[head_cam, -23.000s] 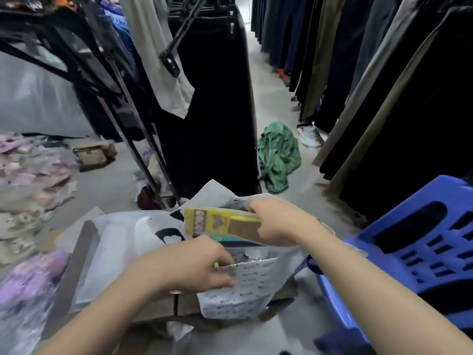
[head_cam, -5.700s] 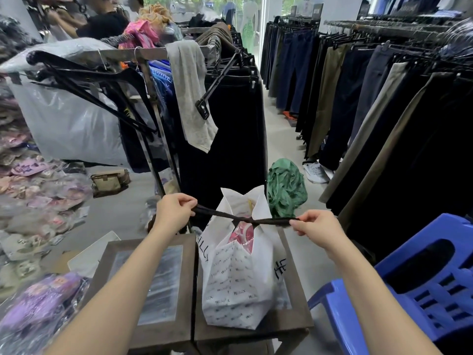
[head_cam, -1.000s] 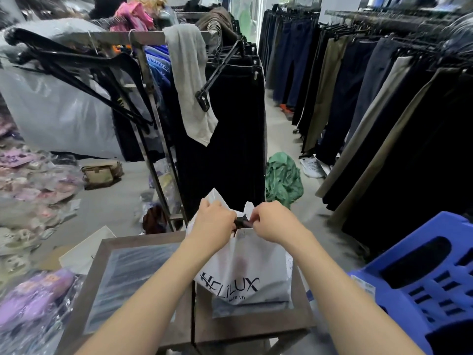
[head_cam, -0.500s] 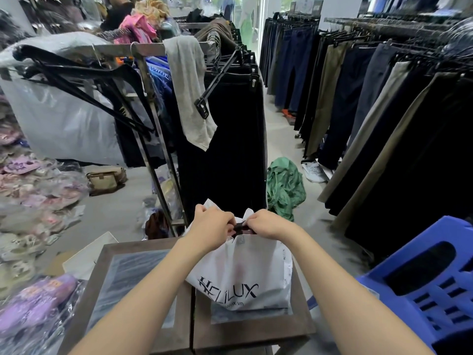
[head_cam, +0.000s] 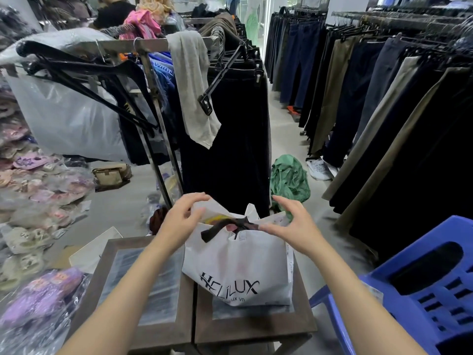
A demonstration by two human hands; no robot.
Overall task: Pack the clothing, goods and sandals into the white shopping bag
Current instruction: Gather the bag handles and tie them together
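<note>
White shopping bag, printed HELILUX in black, stands upright on the right-hand panel of a dark wood-framed table. A black ribbon is knotted across the bag's mouth, and one loose end slants down over the bag's front towards the left. A little yellow shows inside the mouth behind the ribbon; the rest of the contents are hidden.

The left hand hovers just left of the bag's mouth with its fingers spread and loosely bent, gripping nothing. The right hand hovers just right of the mouth in the same way, fingers apart and empty. Its thumb tip lies close to the ribbon's right end, but contact cannot be told.

Right of the bag stands a blue plastic chair. Behind the bag hang dark trousers on a metal rack, with a grey cloth draped over the rail. A green garment lies crumpled on the floor behind the bag and to its right. Far left of the bag lie heaps of sandals in clear wrappers, and a tan handbag sits on the floor beyond them. More trousers hang in a row along the aisle well right of the bag.
</note>
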